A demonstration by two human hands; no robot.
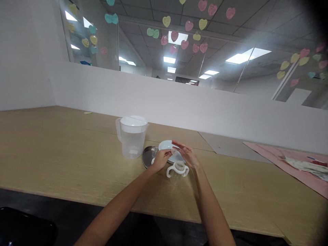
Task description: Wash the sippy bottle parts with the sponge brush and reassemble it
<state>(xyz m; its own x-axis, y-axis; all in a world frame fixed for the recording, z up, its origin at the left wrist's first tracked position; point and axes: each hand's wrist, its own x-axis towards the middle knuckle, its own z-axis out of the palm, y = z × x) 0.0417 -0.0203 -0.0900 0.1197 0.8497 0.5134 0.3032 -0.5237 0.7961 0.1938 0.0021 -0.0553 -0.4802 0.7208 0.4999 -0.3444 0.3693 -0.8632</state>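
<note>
My left hand is closed, thumb and fingers pinched on a small clear round piece, perhaps part of a baby bottle. Just to its right my right hand is raised with the fingers stretched out, close to that piece; whether it touches it I cannot tell. Below the hands a clear baby bottle with two white handles stands upright, its mouth uncovered. Behind the hands lies a white bowl. A round metal tray, partly hidden by my left hand, holds small clear and white parts.
A translucent lidded pitcher with liquid in it stands to the left of the tray. Far right, a pink cloth carries a whitish cloth and a pen. A white wall with windows closes off the wooden table's back.
</note>
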